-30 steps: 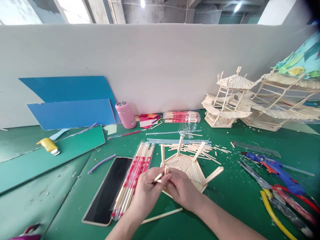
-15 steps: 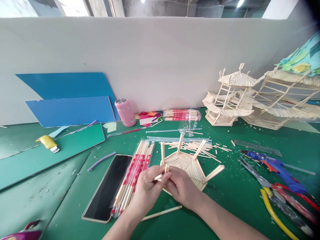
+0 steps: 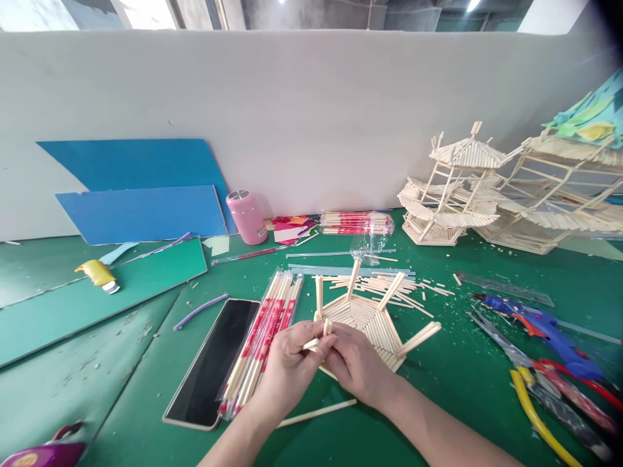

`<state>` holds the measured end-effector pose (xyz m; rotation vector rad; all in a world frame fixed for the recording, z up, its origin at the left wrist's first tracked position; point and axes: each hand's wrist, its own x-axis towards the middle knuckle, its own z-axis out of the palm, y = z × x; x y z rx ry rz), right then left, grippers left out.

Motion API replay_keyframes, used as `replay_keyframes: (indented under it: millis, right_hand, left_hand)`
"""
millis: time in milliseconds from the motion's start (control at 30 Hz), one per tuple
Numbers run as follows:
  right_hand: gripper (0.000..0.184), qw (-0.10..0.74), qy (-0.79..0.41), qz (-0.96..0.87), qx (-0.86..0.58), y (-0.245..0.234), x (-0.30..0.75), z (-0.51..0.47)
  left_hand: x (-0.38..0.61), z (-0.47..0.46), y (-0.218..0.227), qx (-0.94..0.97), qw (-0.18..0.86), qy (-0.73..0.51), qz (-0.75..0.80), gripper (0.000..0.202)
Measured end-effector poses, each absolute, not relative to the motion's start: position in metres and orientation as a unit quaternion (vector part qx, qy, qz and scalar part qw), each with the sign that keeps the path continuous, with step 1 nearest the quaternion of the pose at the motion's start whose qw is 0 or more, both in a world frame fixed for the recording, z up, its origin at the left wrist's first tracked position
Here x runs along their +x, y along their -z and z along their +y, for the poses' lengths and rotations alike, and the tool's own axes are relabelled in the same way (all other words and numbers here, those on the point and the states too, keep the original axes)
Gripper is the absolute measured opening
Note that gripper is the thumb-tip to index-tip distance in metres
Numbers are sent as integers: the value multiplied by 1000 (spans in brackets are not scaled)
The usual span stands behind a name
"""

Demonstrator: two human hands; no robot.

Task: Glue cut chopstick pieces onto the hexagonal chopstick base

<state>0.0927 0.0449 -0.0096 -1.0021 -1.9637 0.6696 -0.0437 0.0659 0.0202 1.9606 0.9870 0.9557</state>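
My left hand (image 3: 291,363) and my right hand (image 3: 361,368) meet at the near left side of a six-sided stick frame (image 3: 363,314) on the table. Both are closed, with fingertips pinched around pale wooden sticks (image 3: 328,326) whose ends poke out between them. One more stick end (image 3: 310,344) juts from the left fingers. Whether these sticks are joined to the frame is hidden by my hands. Paired sticks (image 3: 354,280) stand up from the frame's corners, some leaning outward. A loose chopstick (image 3: 318,413) lies below my hands.
Left of my hands are wrapped chopsticks (image 3: 260,344) and a phone (image 3: 211,366). Cut sticks (image 3: 389,288) lie behind the frame. A blue glue gun (image 3: 540,331), pliers (image 3: 535,389) and a ruler (image 3: 506,288) are at right. Stick pavilions (image 3: 450,194) and a pink flask (image 3: 246,217) stand behind.
The whole view has shifted slightly to the right. My hands keep the same pinched pose at the frame, and nothing has been let go.
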Motion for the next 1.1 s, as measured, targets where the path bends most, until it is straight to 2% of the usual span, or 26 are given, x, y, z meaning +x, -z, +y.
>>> replay_keyframes:
  millis: [1100]
  right_hand:
    - [22,412,-280,-774,-392,10,92,45]
  left_hand:
    - [-45,66,-19,769,361,-352,394,16]
